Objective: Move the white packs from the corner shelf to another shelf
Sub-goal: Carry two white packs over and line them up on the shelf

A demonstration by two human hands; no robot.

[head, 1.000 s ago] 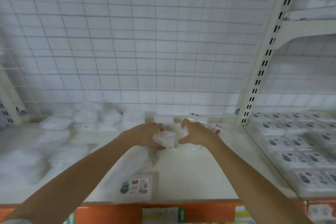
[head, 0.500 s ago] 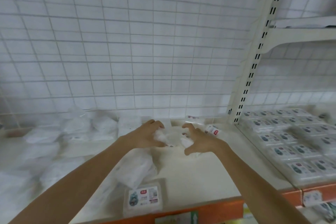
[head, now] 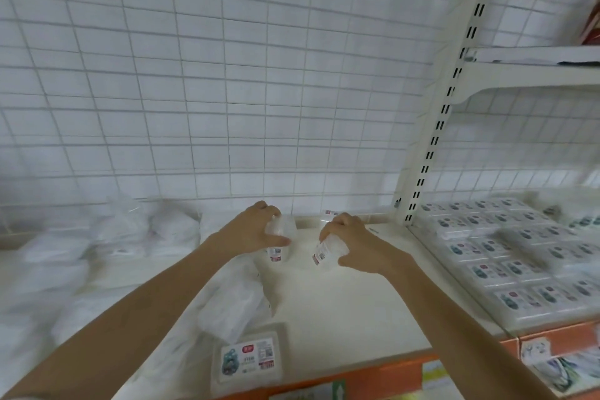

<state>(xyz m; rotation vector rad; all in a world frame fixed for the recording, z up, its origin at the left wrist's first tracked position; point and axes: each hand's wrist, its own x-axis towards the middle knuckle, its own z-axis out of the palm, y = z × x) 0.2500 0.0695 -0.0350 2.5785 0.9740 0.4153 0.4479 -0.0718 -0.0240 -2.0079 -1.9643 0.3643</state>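
We're at the pick-up step: both hands are at the back of the corner shelf [head: 341, 312], each w/ a white pack. Left hand [head: 256, 230] has its grip curled round one pack [head: 281, 239], standing on end, label low; right hand [head: 352, 245] has its grip wrapped round a second pack [head: 326, 250], tilted, barcode facing us. More white packs lie blurred along the left [head: 123, 230], plus one labelled pack [head: 248, 359] flat at the front edge. Neighbouring shelf to the right [head: 506, 256] already carries rows of packs. Next, as we judge it: lift both clear, swing right past the upright post [head: 431, 127], & lay them flat in line w/ the rows.
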